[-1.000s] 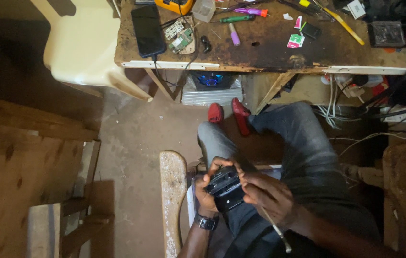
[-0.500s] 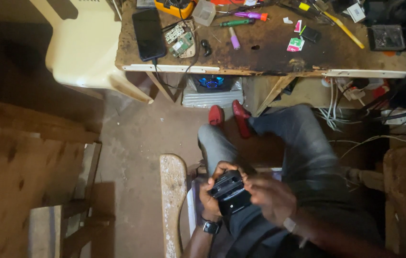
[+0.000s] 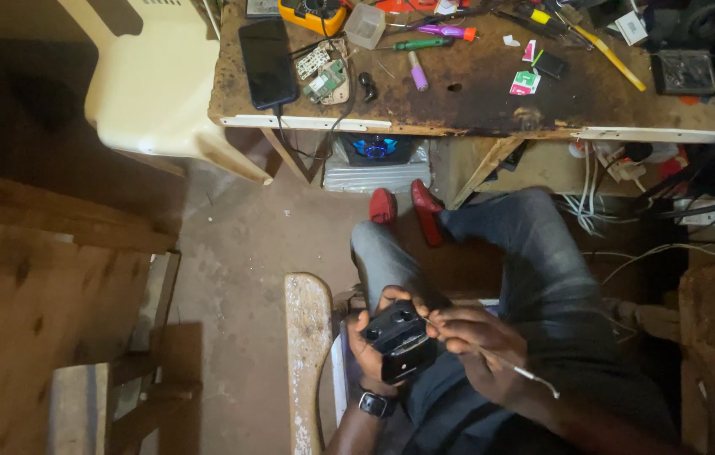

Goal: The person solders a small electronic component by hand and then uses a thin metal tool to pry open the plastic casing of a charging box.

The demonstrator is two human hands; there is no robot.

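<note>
Over the lap of the seated person, the small black device (image 3: 398, 339) sits cupped in the left hand (image 3: 372, 350), fingers wrapped around its left and lower edges, thumb at its upper corner. Compared with a second ago, the device has turned slightly in the grip and rests a little lower toward the thighs, while the right hand (image 3: 480, 341) has closed in from the right; its fingertips now pinch a thin pale tool (image 3: 509, 367), seemingly a slender probe or wire, with the near end touching the device's right edge and the far end trailing over the right thigh. This suggests that work on the device has shifted from positioning to fine contact at its side. The device is a matte black plastic block with rounded corners, two circular recesses on its upper face and a glossier panel below. A dark watch (image 3: 374, 403) with a square face bands the left wrist. Ahead, the workbench (image 3: 475, 101) presents a scorched, stained wooden top with a pale edge strip; on it lie a glossy black phone (image 3: 266, 61), green bare circuit boards (image 3: 324, 72) and plastic-handled screwdrivers (image 3: 425, 34). A smooth cream plastic chair (image 3: 151, 93) stands left of the workbench.
</note>
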